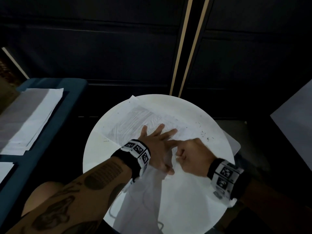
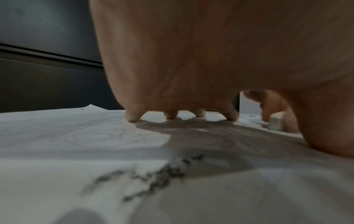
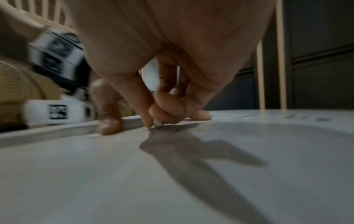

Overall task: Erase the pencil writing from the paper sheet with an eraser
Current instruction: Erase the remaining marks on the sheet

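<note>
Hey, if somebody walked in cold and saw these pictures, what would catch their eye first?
Probably the bright round white table against the dark room, with a pencil-shaded paper sheet across it. At its middle, the left hand presses flat on the sheet while the right hand pinches a small eraser against it. Dark crumbs lie to the right.

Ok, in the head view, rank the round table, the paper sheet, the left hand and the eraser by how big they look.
1. round table
2. paper sheet, partly covered by the hands
3. left hand
4. eraser, only a sliver showing in the right hand

Tattooed left forearm (image 1: pixel 81 188), black wristbands, white marker-printed wrist cameras (image 1: pixel 138 150)
</note>
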{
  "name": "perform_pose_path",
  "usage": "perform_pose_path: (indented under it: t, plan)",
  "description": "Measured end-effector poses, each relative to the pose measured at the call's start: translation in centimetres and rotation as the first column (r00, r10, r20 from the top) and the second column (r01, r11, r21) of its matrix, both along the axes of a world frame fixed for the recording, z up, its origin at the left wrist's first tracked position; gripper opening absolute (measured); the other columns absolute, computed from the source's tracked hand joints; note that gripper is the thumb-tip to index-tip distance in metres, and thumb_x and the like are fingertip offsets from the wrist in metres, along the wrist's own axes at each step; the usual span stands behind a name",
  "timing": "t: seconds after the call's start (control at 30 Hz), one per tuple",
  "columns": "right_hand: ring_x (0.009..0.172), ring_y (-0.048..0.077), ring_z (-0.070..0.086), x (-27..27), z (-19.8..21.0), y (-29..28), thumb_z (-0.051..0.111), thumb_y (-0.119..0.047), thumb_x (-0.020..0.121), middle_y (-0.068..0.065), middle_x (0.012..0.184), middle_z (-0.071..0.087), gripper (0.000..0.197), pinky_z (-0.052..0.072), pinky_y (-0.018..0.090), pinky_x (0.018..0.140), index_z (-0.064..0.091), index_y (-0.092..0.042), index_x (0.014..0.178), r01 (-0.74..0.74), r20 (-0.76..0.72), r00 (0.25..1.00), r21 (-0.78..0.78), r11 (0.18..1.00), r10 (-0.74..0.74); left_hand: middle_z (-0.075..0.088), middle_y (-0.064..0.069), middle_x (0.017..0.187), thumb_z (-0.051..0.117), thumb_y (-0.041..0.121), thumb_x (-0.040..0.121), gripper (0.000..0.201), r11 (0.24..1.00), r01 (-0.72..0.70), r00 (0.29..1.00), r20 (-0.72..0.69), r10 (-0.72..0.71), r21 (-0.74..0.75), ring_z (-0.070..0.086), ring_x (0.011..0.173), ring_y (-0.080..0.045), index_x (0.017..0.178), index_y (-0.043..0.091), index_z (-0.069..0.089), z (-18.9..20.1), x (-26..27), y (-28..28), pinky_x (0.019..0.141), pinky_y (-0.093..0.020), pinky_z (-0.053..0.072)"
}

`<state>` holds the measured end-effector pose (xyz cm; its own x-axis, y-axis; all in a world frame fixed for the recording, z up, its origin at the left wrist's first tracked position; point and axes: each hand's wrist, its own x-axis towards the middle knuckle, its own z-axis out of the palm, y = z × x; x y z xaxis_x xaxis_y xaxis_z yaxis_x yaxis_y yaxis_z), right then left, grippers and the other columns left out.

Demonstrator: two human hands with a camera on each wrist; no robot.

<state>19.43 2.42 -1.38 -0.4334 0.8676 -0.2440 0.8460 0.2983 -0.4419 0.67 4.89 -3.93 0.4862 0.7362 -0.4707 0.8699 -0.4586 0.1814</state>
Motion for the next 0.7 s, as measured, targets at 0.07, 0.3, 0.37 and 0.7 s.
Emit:
perform_pose_path:
  t: [0.07,0.3,0.37,0.7]
  plan:
    - [0.072,0.012,0.057,0.2,0.1,0.0,0.069,-0.02,0.085,-0.016,0.062,0.055,0.018,0.053,0.027,0.079,0.063,-0.021,0.069,-0.011,0.02,1.0,-0.001,1.0,0.011,-0.028,0.02,0.169,0.071,0.082,0.07,0.115,1.0,0.004,1.0,0.005,-0.004,0.002,-0.031,0.156,-0.026,0.154,0.064,-0.005,0.1,-0.1,0.1,0.116,-0.078,-0.01]
    - [0.085,0.018,0.061,-0.4,0.2,-0.4,0.066,-0.021,0.083,-0.005,0.075,0.062,0.015,0.055,0.032,0.075,0.06,-0.019,0.07,0.013,0.009,1.0,0.001,1.0,-0.013,-0.029,0.021,0.168,0.07,0.083,0.07,0.116,1.0,0.001,1.0,0.001,-0.001,0.005,-0.032,0.155,-0.025,0.155,0.063,-0.007,-0.1,0.0,0.0,0.116,-0.077,-0.013]
    - [0.075,0.015,0.063,-0.4,0.6,-0.6,0.066,-0.019,0.084,-0.006,0.067,0.062,0.017,0.055,0.032,0.075,0.063,-0.015,0.068,-0.028,0.05,0.998,-0.01,1.0,0.029,-0.029,0.02,0.168,0.069,0.083,0.07,0.117,1.0,0.005,1.0,-0.005,-0.005,0.007,-0.032,0.155,-0.025,0.154,0.062,-0.008,0.1,0.0,0.1,0.117,-0.077,-0.013]
    - [0.077,0.013,0.064,0.1,0.6,1.0,0.068,-0.024,0.081,-0.009,0.07,0.063,0.013,0.059,0.032,0.072,0.066,-0.02,0.069,0.069,0.061,0.996,-0.01,0.998,-0.068,-0.028,0.02,0.168,0.072,0.08,0.071,0.117,1.0,-0.003,1.0,0.002,0.003,-0.009,-0.032,0.155,-0.025,0.156,0.061,-0.006,0.2,0.1,0.0,0.116,-0.077,-0.012]
